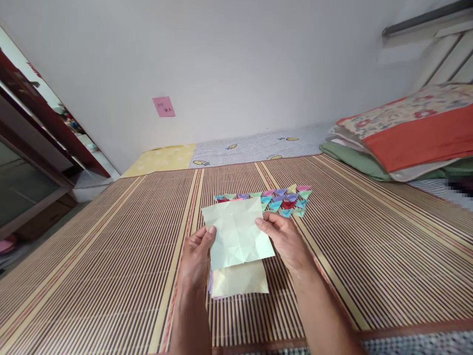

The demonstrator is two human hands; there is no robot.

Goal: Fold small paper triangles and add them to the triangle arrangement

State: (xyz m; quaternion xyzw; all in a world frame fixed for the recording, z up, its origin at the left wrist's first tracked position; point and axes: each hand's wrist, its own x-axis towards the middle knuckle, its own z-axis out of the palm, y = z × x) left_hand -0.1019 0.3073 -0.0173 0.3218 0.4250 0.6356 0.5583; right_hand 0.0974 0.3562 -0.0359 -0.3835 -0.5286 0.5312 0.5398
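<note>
A pale green square of paper (238,234), marked with creases, is held up between both hands. My left hand (197,249) pinches its left edge, thumb on top. On the opposite side, my right hand (283,236) grips the right edge the same way. Below the sheet, a stack of paper (242,281) with a pale yellow top sheet lies on the mat, partly covered. Just beyond it are rows of small folded paper pieces (284,199) in several colours; the held sheet hides some of them.
A striped bamboo mat (136,256) covers the bed. Folded bedding with an orange and floral cover (410,133) is piled at the right. A pink note (163,106) sticks to the white wall behind. At the left stands a cabinet (27,167) near a doorway.
</note>
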